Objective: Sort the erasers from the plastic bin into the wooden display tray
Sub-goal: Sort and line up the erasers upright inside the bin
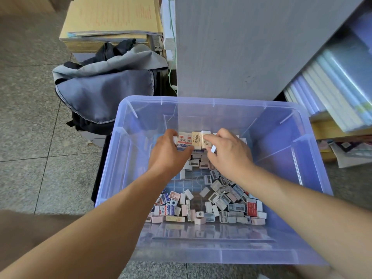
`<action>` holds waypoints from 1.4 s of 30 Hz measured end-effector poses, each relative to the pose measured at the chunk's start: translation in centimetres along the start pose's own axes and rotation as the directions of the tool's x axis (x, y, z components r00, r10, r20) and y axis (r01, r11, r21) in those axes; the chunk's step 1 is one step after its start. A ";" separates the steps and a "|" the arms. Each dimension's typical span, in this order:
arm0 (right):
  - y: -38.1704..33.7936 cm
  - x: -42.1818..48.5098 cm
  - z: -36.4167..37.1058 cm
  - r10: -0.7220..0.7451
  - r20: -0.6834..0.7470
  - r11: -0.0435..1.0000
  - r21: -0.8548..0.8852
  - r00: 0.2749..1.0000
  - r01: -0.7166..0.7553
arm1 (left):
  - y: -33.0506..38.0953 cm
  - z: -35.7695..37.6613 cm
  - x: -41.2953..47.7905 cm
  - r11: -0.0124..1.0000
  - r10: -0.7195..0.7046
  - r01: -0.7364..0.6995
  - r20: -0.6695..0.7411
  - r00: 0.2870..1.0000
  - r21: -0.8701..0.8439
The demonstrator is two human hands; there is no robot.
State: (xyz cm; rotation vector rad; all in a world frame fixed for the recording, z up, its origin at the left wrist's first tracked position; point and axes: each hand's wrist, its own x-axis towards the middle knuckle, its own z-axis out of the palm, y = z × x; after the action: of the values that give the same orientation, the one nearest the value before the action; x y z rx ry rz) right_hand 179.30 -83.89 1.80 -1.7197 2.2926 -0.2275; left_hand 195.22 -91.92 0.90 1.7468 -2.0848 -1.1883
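Several upright erasers [192, 140], white and cream sleeves

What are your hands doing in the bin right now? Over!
Left hand and right hand both grip a row of erasers, inside the plastic bin. Loose pile lies nearer the person. No wooden tray in view. Nothing blocking.

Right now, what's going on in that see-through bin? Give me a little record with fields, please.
Container: translucent blue plastic bin
Left hand: grips the left end of a row of erasers
Right hand: pinches the row's right end
Bin floor: loose pile of small boxed pieces
Beside the bin: grey backpack
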 end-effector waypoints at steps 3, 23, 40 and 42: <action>0.1 -0.2 0.1 0.010 0.000 1.000 -0.022 1.000 -0.010 | 0.1 0.0 0.3 1.000 -0.010 0.010 -0.003 1.000 -0.006; -0.5 -0.6 0.8 0.030 -0.054 0.999 -0.023 0.998 -0.032 | -0.4 0.7 0.8 0.945 -0.184 0.209 0.118 0.976 -0.253; -0.3 0.1 0.0 0.074 -0.023 0.936 0.348 0.997 -0.061 | 0.1 0.4 0.2 0.956 -0.107 0.136 0.121 0.987 -0.260; 0.1 0.4 -0.6 0.204 0.003 0.872 0.454 0.979 -0.184 | 0.1 0.3 0.2 0.965 -0.093 0.118 0.118 0.989 -0.233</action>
State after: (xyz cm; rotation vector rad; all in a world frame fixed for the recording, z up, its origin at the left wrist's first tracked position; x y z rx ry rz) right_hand 178.98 -84.23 2.31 -1.2527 2.1948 -0.7039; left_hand 194.87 -91.92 0.70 1.7346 -1.8286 -1.5238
